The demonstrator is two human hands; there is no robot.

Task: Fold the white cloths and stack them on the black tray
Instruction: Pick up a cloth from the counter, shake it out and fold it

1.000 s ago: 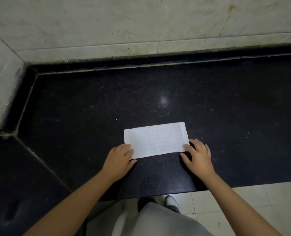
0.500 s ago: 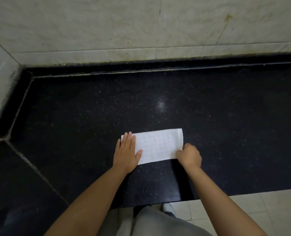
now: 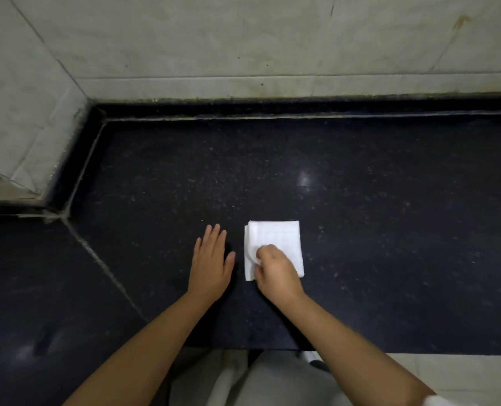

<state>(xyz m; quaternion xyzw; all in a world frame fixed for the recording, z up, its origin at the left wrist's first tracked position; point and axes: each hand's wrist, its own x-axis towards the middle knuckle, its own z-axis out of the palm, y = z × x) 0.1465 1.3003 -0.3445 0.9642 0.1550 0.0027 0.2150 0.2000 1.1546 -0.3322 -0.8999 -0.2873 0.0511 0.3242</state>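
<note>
A white cloth [image 3: 278, 240] lies folded into a small square on the black speckled counter [image 3: 272, 171], near its front edge. My right hand [image 3: 274, 271] rests on the cloth's near left part and pinches a fold of it between curled fingers. My left hand [image 3: 211, 259] lies flat on the counter just left of the cloth, fingers straight, apart from the cloth. No black tray is in view.
Pale tiled walls [image 3: 243, 45] close the counter at the back and left, with a corner at the far left. The counter's front edge [image 3: 390, 351] runs below my arms, pale floor tiles beyond it.
The cloth was a long rectangle; my right hand folded its right end over to the left, making a square. My left hand slid off the cloth onto the counter.
</note>
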